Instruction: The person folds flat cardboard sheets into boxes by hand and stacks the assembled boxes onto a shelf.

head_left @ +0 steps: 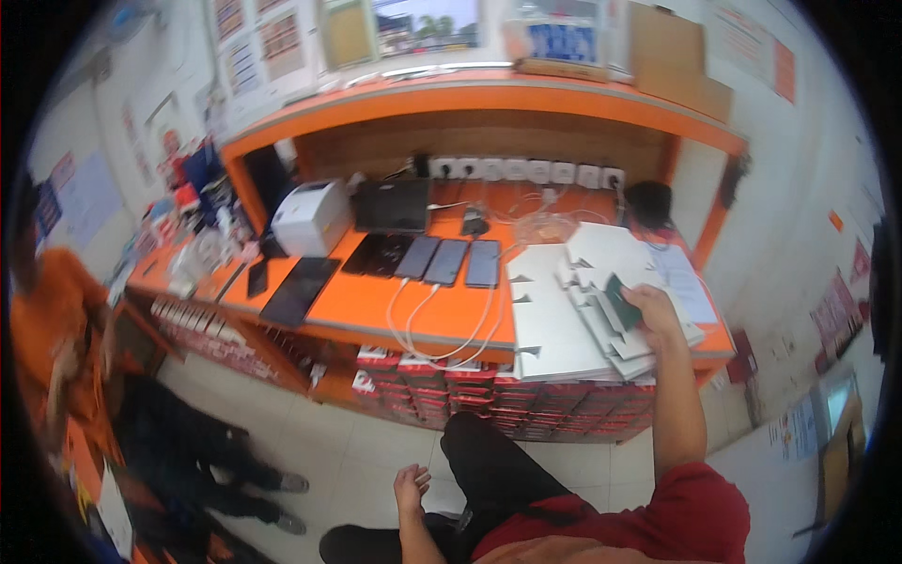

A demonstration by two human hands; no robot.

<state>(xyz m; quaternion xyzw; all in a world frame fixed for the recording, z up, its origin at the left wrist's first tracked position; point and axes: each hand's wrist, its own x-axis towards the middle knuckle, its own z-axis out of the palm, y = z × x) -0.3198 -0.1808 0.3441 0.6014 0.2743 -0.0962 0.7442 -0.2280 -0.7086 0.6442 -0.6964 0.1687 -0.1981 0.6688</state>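
My right hand [650, 306] reaches over the right side of the orange bench. Its fingers are closed on the edge of a dark green flat piece [620, 301]. Below it lies a stack of white flat cardboard pieces with cut slots [615, 340], with more white sheets [554, 329] on its left. What the green piece is made of, I cannot tell. My left hand [412, 487] hovers over my lap, away from the bench, fingers loosely bent and apart, with nothing visible in it.
Several phones [444, 263] with white cables, a black tablet [301, 291] and a white printer [312, 218] occupy the bench. Power sockets [515, 169] line its back. Red-and-white boxes [470, 390] are stacked underneath. A person in orange [56, 320] stands at the left.
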